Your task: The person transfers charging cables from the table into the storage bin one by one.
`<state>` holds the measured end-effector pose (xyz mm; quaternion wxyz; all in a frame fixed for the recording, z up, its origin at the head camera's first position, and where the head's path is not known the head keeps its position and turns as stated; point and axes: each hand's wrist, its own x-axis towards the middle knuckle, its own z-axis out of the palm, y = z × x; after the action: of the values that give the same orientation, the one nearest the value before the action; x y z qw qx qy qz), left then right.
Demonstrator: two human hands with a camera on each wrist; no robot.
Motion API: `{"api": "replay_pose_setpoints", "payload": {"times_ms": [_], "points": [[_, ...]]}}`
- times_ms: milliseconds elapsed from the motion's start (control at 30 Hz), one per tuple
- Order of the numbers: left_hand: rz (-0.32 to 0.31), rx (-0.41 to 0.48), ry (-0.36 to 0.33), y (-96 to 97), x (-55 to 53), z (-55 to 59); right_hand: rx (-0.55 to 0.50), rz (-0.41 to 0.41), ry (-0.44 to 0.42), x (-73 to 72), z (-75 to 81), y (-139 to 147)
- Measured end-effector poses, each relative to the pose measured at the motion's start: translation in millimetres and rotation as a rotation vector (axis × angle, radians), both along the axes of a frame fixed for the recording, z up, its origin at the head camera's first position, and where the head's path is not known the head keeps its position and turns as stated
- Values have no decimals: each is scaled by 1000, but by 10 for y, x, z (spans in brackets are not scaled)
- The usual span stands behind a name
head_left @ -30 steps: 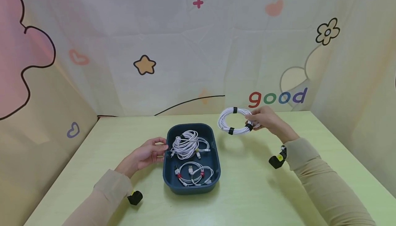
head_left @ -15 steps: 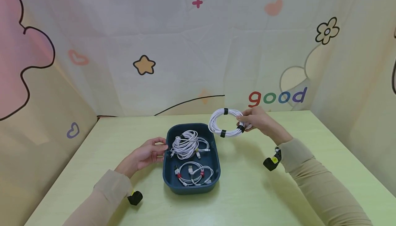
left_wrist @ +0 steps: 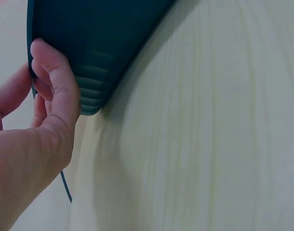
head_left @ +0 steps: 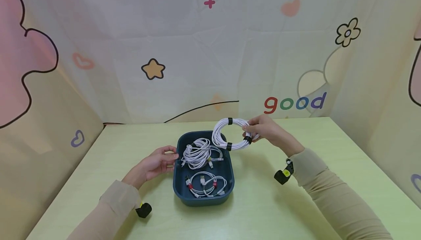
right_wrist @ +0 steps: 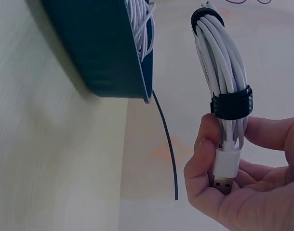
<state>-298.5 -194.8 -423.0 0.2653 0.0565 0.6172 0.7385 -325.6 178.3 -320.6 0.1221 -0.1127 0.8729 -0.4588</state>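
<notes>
My right hand point(head_left: 266, 130) pinches a coiled white USB cable point(head_left: 217, 134) by its right side, above the far right corner of a dark blue storage bin point(head_left: 230, 185). Black straps bind the coil, and its USB plug point(right_wrist: 227, 163) hangs among my fingers in the right wrist view. On the bin's left rim, my left hand point(head_left: 158, 162) holds the edge, thumb at the rim and fingers point(left_wrist: 65, 91) curled along the outer wall. Inside the bin lie a bundle of white cables point(head_left: 196, 154) at the back and smaller coiled cables point(head_left: 197, 192) with red ties in front.
The bin stands on a pale wooden table point(head_left: 263, 210). Behind it hangs a printed curtain point(head_left: 190, 50), with more fabric at both sides. A small black camera is worn on each wrist.
My right hand has carried the coiled cable leftward and slightly nearer, from beside the bin to over its far right corner. My left hand and the bin have stayed put.
</notes>
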Motion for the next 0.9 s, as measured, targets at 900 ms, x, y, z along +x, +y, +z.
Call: {"api": "replay_pose_setpoints", "payload": {"times_ms": [900], "points": [[-1, 4, -4, 0, 12, 8, -4, 132, -18, 249, -105, -454]]}}
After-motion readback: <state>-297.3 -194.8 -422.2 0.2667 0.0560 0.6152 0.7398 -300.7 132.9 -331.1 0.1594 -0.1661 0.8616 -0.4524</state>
